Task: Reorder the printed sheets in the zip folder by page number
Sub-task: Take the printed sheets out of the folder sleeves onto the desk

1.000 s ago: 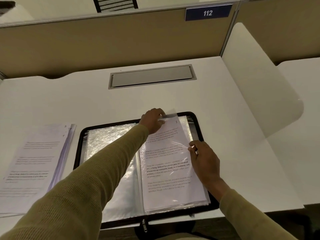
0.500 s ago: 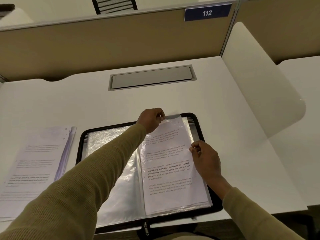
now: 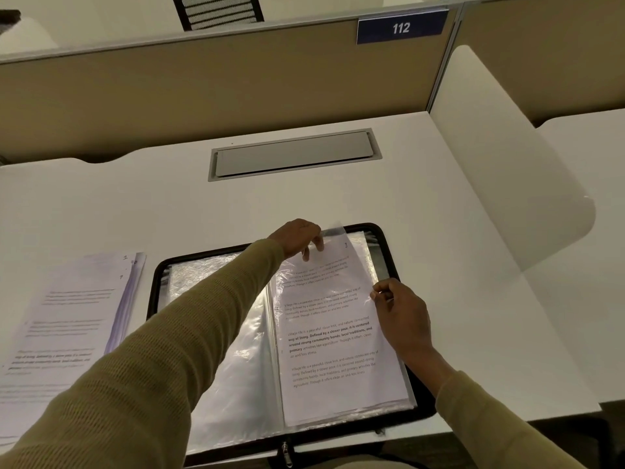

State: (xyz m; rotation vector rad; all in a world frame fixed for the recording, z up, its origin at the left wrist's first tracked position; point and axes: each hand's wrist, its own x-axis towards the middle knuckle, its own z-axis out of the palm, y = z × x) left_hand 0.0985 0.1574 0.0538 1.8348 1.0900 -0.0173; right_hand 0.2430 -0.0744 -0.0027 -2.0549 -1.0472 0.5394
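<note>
A black zip folder lies open on the white desk, its clear plastic sleeves spread on both sides. On the right side lies a printed sheet marked 3 at its top corner, partly inside a sleeve. My left hand reaches across and pinches the top edge of the clear sleeve, lifting it. My right hand pinches the sheet's right edge. A stack of loose printed sheets with handwritten numbers lies left of the folder.
The white desk has a grey cable hatch behind the folder. A white side divider stands to the right, a beige partition with a "112" sign at the back. The folder's zip pull hangs at the near edge.
My left hand has raised the sleeve's top edge a little higher. The sheet marked 3 has slid slightly further up, and my right hand has followed along its right edge.
</note>
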